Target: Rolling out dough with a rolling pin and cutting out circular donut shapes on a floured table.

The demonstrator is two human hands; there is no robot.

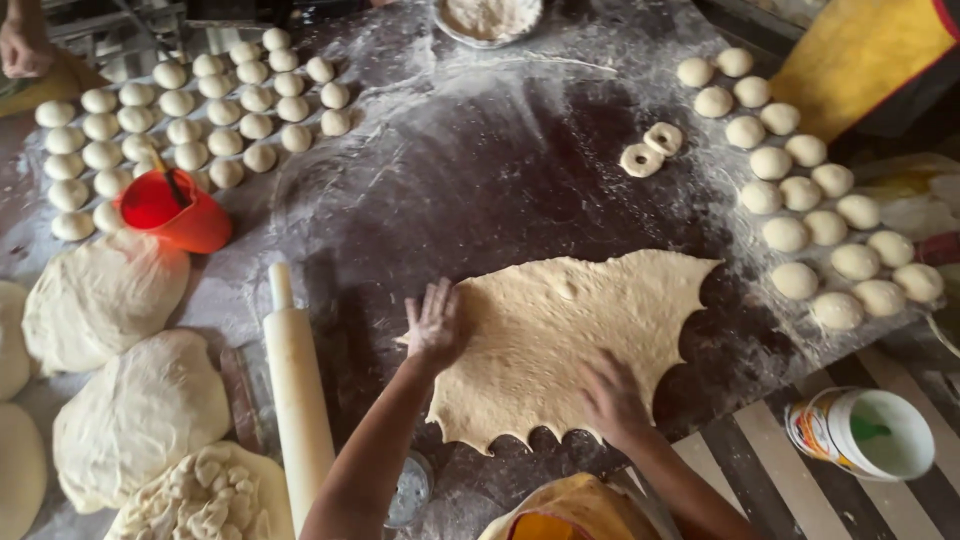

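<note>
A flat rolled sheet of dough (pixel 570 340) with ragged, scalloped edges lies on the dark, floured worktop (pixel 480 180). My left hand (pixel 435 325) rests flat with fingers spread on the sheet's left edge. My right hand (pixel 610 400), blurred, lies palm down on the sheet's lower right part. Neither hand grips anything. A wooden rolling pin (pixel 297 390) lies to the left of my left arm.
Several big dough lumps (pixel 105 295) sit at left beside a red cup (pixel 175 212). Rows of small dough rounds (pixel 200 105) fill the far left and the right (pixel 815 225). Two ring-shaped pieces (pixel 652 148), a flour bowl (pixel 490 18), a white tub (pixel 865 432).
</note>
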